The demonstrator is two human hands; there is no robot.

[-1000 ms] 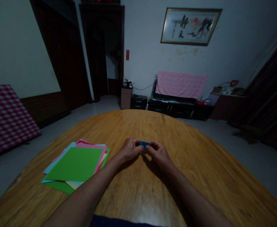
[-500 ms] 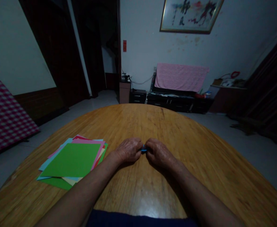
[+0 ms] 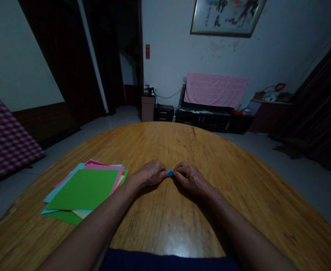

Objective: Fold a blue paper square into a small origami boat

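Between my two hands, just above or on the wooden table (image 3: 165, 222), is a small blue piece of folded paper (image 3: 170, 173). My left hand (image 3: 152, 173) pinches its left end with closed fingers. On the other side, my right hand (image 3: 189, 177) grips its right end between thumb and fingers. Most of the piece's edges are hidden by the fingertips, so its exact shape is unclear. A stack of coloured paper sheets (image 3: 83, 190) lies left of my left forearm, with a green sheet on top and pink, light blue, red and cream ones underneath.
The round table's far edge curves beyond my hands. A low black cabinet (image 3: 202, 118) stands by the wall, with a pink cloth (image 3: 216, 90) draped over something above it. At far left is a red-and-white checked cloth (image 3: 7, 139).
The blue piece shows more of its surface between my fingers now. My hands have shifted slightly, and the whole view has tilted down a little.
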